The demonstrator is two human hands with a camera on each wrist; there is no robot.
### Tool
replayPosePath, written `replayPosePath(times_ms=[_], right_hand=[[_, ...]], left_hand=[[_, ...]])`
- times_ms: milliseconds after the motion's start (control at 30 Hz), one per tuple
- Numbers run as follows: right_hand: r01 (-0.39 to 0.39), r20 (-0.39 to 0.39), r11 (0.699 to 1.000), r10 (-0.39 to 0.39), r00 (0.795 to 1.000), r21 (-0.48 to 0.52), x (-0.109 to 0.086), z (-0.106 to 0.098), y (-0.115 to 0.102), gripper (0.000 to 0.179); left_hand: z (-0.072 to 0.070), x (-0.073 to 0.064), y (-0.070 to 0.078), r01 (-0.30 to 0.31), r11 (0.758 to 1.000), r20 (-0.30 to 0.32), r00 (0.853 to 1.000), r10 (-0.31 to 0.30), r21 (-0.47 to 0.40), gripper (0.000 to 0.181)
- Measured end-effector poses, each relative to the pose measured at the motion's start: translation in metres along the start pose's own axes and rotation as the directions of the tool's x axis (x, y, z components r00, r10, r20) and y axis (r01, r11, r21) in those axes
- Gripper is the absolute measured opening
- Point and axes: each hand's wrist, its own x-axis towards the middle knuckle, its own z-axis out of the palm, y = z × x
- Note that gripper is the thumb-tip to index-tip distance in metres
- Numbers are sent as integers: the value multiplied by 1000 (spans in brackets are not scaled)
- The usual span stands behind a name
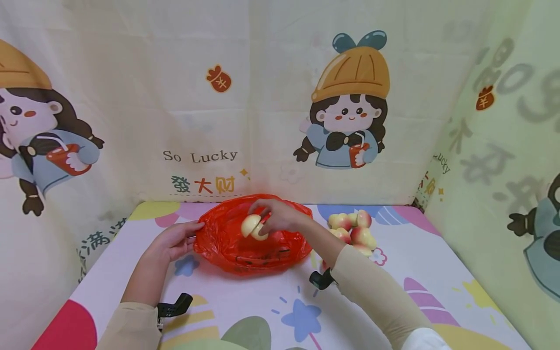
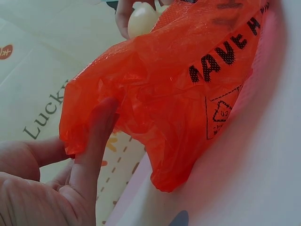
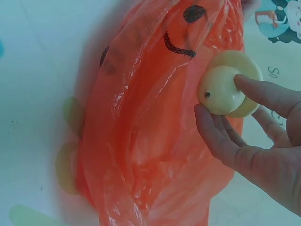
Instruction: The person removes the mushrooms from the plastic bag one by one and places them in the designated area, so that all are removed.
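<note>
A red plastic bag (image 1: 262,265) with black print lies on the table, its mouth spread wide. At its left edge my left hand (image 1: 175,240) pinches the rim; in the left wrist view the thumb (image 2: 96,136) lies against the crinkled film. Over the bag's mouth, my right hand (image 1: 277,216) holds a pale yellow, two-lobed, gourd-shaped fruit (image 1: 251,225) with thumb and fingertips. The right wrist view shows this fruit (image 3: 221,92) end-on, with a small dark dot on the nearer lobe.
Several similar yellow fruits (image 1: 362,236) with red blush lie grouped right of the bag, partly behind my right forearm. A cartoon-patterned cloth (image 1: 302,291) covers the table. Printed curtains (image 1: 271,121) rise at the back and both sides.
</note>
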Motion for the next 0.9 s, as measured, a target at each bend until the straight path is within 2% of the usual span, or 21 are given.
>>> replayPosePath(times_ms=[400, 567, 900], right_hand=[[9, -1, 1000, -9, 1000, 29, -24, -10, -2, 46], [31, -4, 999, -31, 1000, 23, -30, -14, -2, 47], [85, -15, 996, -85, 996, 34, -41, -21, 6, 50]], left_hand=[[-1, 0, 0, 11, 1000, -10, 1000, -11, -9, 32], [-1, -1, 0, 3, 1000, -5, 1000, -3, -3, 36], [0, 0, 0, 6, 1000, -15, 1000, -5, 11, 56]])
